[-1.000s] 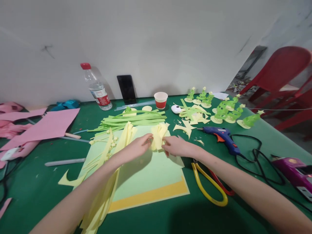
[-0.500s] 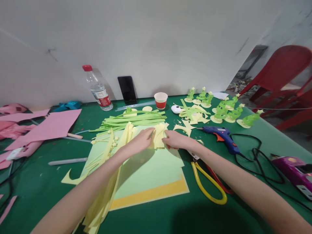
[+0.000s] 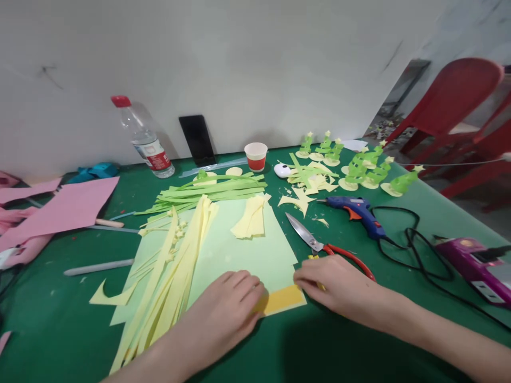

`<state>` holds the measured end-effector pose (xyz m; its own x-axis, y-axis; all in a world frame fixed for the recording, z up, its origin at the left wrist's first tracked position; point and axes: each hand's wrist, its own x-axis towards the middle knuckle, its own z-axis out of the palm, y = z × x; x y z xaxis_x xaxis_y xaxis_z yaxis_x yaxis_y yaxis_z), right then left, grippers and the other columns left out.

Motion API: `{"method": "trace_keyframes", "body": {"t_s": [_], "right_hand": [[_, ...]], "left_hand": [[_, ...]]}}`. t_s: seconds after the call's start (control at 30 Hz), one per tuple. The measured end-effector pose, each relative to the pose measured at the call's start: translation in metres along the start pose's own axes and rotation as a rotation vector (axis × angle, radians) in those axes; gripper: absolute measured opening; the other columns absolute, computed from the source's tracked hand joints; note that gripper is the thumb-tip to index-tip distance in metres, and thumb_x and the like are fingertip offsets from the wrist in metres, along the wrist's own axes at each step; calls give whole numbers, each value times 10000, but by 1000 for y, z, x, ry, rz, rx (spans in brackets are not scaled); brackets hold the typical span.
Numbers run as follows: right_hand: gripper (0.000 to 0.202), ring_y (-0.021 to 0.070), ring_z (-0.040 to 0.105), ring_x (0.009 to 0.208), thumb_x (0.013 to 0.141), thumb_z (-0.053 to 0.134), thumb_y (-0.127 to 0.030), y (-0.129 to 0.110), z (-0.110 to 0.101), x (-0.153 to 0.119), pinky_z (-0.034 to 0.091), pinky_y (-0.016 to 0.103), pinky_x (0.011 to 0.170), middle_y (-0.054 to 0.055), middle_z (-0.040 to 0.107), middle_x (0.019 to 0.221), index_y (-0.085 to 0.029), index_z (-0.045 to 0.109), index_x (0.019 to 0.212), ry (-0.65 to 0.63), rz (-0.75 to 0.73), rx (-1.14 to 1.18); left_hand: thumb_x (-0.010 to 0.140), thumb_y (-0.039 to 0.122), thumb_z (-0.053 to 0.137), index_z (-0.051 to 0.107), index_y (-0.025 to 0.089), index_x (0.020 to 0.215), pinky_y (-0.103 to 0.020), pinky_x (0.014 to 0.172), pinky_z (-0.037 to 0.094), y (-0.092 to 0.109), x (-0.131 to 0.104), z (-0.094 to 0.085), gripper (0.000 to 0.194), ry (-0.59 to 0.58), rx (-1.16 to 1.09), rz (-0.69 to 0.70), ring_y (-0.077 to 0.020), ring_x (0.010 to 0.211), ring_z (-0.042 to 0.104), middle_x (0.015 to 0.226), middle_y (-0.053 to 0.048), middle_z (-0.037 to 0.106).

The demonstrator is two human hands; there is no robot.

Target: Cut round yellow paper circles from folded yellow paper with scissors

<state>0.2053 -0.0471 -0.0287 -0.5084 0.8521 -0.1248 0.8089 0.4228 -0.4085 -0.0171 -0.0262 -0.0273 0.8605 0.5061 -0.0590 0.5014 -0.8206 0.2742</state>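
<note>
A pale green paper sheet lies on the table with an orange strip along its near edge. My left hand is on the strip's left part, fingers bent together and fingertips hidden. At its right end, my right hand has curled fingers closed at the edge of the paper. Scissors lie beside and partly under my right hand, which hides most of the yellow handle. A small stack of cut yellow paper rests on the far part of the sheet. Long yellow paper strips lie left of it.
Green paper strips and a paper cup are at the back. Several green spiral trees stand back right. A blue glue gun, its cord and a purple power strip lie right. A bottle and pink paper are left.
Both hands have let go of the small yellow stack and come nearer, down to the orange strip. The stack now lies slanted on the sheet. The view has shifted slightly.
</note>
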Motion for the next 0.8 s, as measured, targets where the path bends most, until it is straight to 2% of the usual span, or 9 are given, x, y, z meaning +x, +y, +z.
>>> {"method": "trace_keyframes", "body": {"t_s": [0.17,0.4,0.5,0.63,0.7,0.8], "right_hand": [[199,135,472,615,825,462,-143,3,22,-29,339,263,602,7,556,626,-177,589,675,97,-198,-128],[182,150,405,611,846,437,-159,8,35,-38,314,283,614,11,537,635,-162,604,773,219,-265,-264],[193,151,399,622,853,426,-171,8,37,-39,314,283,622,10,533,637,-157,603,779,235,-273,-279],[143,153,399,630,830,466,-189,9,39,-37,317,282,628,1,541,647,-161,606,827,234,-288,-284],[120,156,401,632,814,492,-202,9,39,-34,317,284,624,3,548,657,-161,604,829,235,-297,-282],[121,162,407,636,817,496,-215,8,38,-29,320,289,617,19,556,682,-145,592,839,253,-286,-272]], "left_hand": [[859,119,408,464,148,1137,-361,805,445,1,-9,13,285,9,251,116,-240,982,531,1053,-93,594],[827,25,369,441,99,1170,-349,782,461,-1,-9,13,359,-21,420,245,-247,989,539,1090,-96,603],[802,7,406,452,103,1155,-323,745,478,-4,-7,11,369,1,397,263,-230,957,560,1074,-89,615],[822,192,522,481,120,1124,-306,711,503,-3,-5,12,314,44,340,203,-218,923,578,1062,-72,627],[826,305,536,484,111,1126,-310,708,510,-2,-4,14,361,65,335,167,-223,916,582,1072,-84,625],[848,324,497,490,94,1121,-326,714,514,0,-5,19,358,91,335,128,-234,913,586,1083,-109,620]]}}
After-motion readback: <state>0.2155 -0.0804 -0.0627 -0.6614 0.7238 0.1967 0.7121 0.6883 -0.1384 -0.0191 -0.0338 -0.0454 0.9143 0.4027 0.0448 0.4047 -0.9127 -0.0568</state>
